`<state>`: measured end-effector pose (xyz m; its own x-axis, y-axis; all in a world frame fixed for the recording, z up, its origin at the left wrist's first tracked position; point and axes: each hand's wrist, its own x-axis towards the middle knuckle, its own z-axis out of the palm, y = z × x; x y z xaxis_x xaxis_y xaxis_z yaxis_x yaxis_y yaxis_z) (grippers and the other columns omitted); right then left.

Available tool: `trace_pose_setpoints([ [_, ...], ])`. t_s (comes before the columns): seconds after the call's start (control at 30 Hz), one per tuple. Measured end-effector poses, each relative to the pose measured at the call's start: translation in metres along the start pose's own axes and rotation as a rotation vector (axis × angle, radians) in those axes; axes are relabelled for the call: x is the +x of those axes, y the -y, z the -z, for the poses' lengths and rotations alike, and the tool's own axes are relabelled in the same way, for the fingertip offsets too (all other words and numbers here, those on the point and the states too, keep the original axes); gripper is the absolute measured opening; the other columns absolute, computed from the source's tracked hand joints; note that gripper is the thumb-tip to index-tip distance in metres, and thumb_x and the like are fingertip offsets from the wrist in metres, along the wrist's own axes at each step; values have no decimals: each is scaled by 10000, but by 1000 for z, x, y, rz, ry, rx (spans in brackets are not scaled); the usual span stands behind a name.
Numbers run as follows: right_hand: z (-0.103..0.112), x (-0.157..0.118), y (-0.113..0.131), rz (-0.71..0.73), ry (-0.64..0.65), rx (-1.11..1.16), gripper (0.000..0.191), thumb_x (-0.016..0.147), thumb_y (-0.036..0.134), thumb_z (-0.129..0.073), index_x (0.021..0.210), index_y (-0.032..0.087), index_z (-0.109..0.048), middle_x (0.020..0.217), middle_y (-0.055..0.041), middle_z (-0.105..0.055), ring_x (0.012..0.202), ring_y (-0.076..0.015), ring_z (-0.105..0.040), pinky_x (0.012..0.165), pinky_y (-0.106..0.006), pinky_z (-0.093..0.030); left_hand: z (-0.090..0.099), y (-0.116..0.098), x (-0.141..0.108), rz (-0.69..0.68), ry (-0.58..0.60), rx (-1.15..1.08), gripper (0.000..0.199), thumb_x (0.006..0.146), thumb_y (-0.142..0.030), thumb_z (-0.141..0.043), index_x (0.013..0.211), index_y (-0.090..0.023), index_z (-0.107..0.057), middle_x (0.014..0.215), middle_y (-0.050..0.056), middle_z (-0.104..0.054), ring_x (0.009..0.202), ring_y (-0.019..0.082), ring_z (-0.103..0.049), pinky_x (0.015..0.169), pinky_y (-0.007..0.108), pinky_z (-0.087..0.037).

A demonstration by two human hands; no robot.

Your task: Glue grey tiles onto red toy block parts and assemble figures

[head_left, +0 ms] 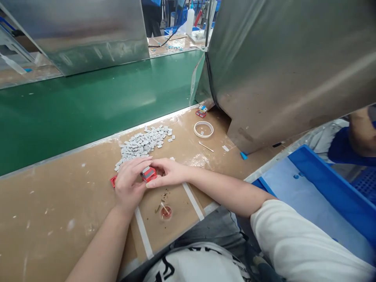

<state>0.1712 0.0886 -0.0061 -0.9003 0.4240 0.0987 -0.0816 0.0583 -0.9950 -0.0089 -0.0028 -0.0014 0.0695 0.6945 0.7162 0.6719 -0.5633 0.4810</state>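
Between my two hands is a small red and grey piece (149, 174). My left hand (129, 182) curls round its left side, and my right hand (167, 172) closes on it from the right with thumb and fingers. A red part (113, 181) lies on the table just left of my left hand. Beyond my hands spreads a pile of small grey pieces (143, 143). Nearer my body, a swab (165, 208) rests in a small round dish (166, 212) of reddish liquid.
Farther back lie a tape roll (203, 129), a cotton swab (206, 147) and a red, blue and yellow item (201, 111). A metal panel (288, 78) overhangs the right. A blue tray (331, 184) stands at right, near another person's arm (362, 131). A green belt (96, 102) runs behind.
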Motion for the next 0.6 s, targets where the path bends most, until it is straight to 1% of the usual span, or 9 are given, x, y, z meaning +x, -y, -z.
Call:
trace_pose_setpoints([
  [0.13,-8,-3,0,-56,-47,-28,527,836,611,-876,978,181,-608,857,36,-557,765,-114,-494,673,-244,-433,3,-2,-2,-23,23,57,279,1030,-321,-780,1303,-273,-750,1255,97,-851,1169,298,-823,1064,463,-571],
  [0.27,-12,-5,-1,-6,-72,-20,537,865,639,-841,1035,177,-629,884,30,-589,783,-121,-514,727,-264,-464,4,-3,-4,-1,27,70,265,1047,-385,-757,1287,-272,-756,1274,101,-848,1210,315,-815,1070,474,-569],
  [0.33,-12,-5,-2,10,-80,-33,538,867,642,-839,1031,178,-621,875,34,-583,765,-116,-501,718,-263,-458,3,-3,-4,-7,14,78,248,1048,-380,-755,1277,-284,-756,1290,90,-845,1230,313,-808,1072,473,-564],
  [0.4,-9,-5,-3,12,-74,-43,513,874,606,-846,1032,177,-614,876,33,-580,758,-112,-491,699,-255,-452,3,-2,-4,-37,22,82,226,1067,-365,-727,1278,-290,-756,1323,89,-835,1269,310,-793,1091,473,-550],
  [0.47,-5,-5,-5,25,-31,-10,436,925,543,-810,1053,171,-621,909,17,-604,794,-119,-523,714,-250,-479,3,1,-3,-84,60,79,232,1072,-344,-719,1298,-300,-755,1350,91,-826,1315,306,-771,1119,470,-537],
  [0.53,-1,-3,-6,39,43,72,337,978,471,-755,1049,166,-630,942,-1,-633,847,-131,-573,748,-253,-524,3,3,-2,-128,105,56,253,1060,-318,-735,1312,-319,-759,1363,85,-821,1360,303,-746,1140,464,-534],
  [0.6,2,-2,-6,21,122,168,277,985,414,-748,1013,165,-632,944,-5,-643,870,-134,-605,768,-251,-553,4,6,-2,-151,135,13,253,1059,-299,-730,1308,-329,-766,1374,82,-817,1395,304,-724,1152,464,-537],
])
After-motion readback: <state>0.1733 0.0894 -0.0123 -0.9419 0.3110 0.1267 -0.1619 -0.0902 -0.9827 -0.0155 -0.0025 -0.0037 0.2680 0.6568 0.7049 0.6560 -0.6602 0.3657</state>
